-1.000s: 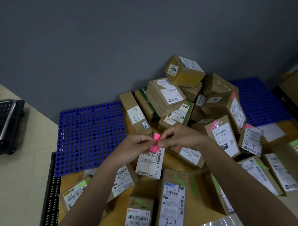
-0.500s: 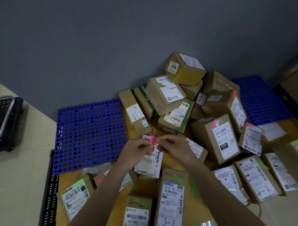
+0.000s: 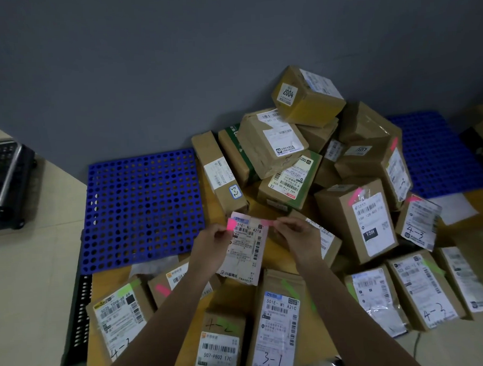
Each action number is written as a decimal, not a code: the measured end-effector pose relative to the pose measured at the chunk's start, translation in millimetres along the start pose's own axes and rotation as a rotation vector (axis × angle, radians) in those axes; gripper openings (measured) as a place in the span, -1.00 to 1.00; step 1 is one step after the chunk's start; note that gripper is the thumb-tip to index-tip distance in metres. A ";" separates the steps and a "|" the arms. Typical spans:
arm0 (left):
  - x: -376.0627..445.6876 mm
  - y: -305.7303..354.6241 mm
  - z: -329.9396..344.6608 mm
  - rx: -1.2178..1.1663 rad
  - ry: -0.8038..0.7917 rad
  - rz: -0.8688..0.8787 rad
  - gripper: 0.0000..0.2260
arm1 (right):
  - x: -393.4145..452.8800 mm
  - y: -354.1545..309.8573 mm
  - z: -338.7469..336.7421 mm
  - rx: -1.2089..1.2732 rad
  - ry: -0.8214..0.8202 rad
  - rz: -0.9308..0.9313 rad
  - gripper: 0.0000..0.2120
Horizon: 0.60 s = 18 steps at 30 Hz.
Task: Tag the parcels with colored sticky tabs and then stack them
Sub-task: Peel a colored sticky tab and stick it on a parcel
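1. We hold our two hands up over a messy pile of brown parcels on the floor.
2. Our left hand (image 3: 213,239) pinches a little pad of pink sticky tabs (image 3: 232,224) between thumb and fingers. The other fingers are curled in.
3. Our right hand (image 3: 298,231) pinches one pink tab (image 3: 268,223) by its end. The tab looks peeled off the pad, with a gap between the two.
4. The tab lies flat and long, running side to side. Its free end points left, toward the pad.
5. Right under both hands is a parcel with a big white label (image 3: 244,249). The label's top sits between our two hands, and its long side runs toward us and away from us.
6. So the tab lies across the top of that label. We think this is the parcel to tag next, as we see no tab on it.
7. The right hand has the tab, so it is the one to press it on. The parcel is just below and a bit left of it.
8. Other parcels near us already have tabs. One at the right has a pink tab on its top (image 3: 355,195), and the 3-1 parcel (image 3: 278,319) has a green one.
9. A blue mat with holes (image 3: 144,209) lies at the left with no parcels on it.
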State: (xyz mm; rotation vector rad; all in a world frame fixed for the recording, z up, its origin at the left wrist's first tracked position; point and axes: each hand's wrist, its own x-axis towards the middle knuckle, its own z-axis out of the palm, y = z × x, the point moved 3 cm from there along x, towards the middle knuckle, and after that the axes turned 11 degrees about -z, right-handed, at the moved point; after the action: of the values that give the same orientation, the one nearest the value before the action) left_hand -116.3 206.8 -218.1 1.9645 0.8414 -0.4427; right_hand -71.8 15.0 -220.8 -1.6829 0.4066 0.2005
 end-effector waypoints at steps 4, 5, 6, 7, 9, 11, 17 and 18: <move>5.7 -5.7 0.8 -0.026 0.026 0.019 -0.89 | 9.6 3.8 16.8 -0.131 -0.051 -0.018 -0.94; 7.0 -7.0 1.3 -0.033 0.022 0.019 -0.89 | 11.3 3.0 21.0 -0.159 -0.065 -0.034 -0.95; 8.1 -8.0 2.0 -0.043 0.018 0.015 -0.88 | 12.2 0.9 25.0 -0.171 -0.080 -0.045 -0.94; 8.9 -8.4 2.2 -0.048 0.016 0.010 -0.87 | 12.6 -2.0 28.5 -0.174 -0.094 -0.048 -0.92; 9.5 -9.4 2.7 -0.059 0.017 0.006 -0.88 | 12.1 -7.3 34.0 -0.143 -0.134 -0.050 -0.87; 8.3 -11.6 1.9 -0.084 0.025 0.009 -0.89 | 8.7 -8.6 35.8 -0.176 -0.203 -0.050 -0.90; -5.8 -36.6 -6.5 -0.105 0.076 0.042 -0.90 | -35.1 13.1 30.9 -0.205 -0.343 -0.013 -0.93; -10.0 -41.1 -7.6 -0.126 0.080 0.044 -0.90 | -43.9 17.7 32.2 -0.241 -0.346 -0.019 -0.94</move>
State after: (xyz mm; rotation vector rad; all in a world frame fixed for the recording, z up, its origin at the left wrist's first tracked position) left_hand -152.8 223.5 -233.5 1.8906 0.8541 -0.2802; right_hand -115.6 51.3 -226.4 -1.8427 0.1095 0.5354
